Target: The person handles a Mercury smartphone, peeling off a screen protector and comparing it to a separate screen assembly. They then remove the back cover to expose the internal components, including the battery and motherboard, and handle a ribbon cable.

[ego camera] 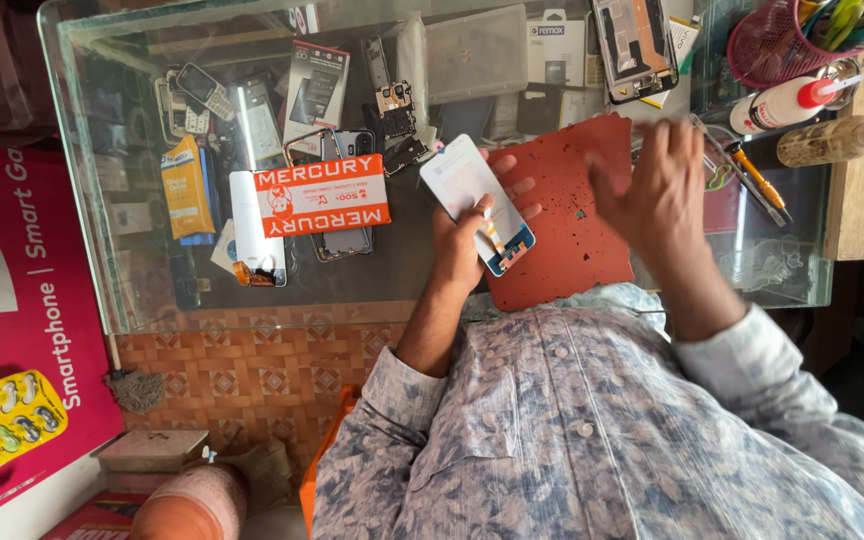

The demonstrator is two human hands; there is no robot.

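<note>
The left hand [460, 240] holds a phone screen panel [476, 203], pale on the side that faces up, above the glass table [152, 300]. The panel lies tilted across the palm: the thumb presses on its near face close to the lower end, and the other fingers [512, 190] come out from under its right edge, so the panel is pinched between thumb and fingers. Its lower end, with a small flex strip, reaches over the edge of a red work mat [572, 240]. The right hand [652, 190] hovers over the mat's far right corner, blurred, with its fingers loosely spread and holding nothing; it is apart from the panel. Near the right hand lie tweezers [727, 165] and an orange-handled tool [757, 180]. To the left of the panel lies an orange box [322, 195].
</note>
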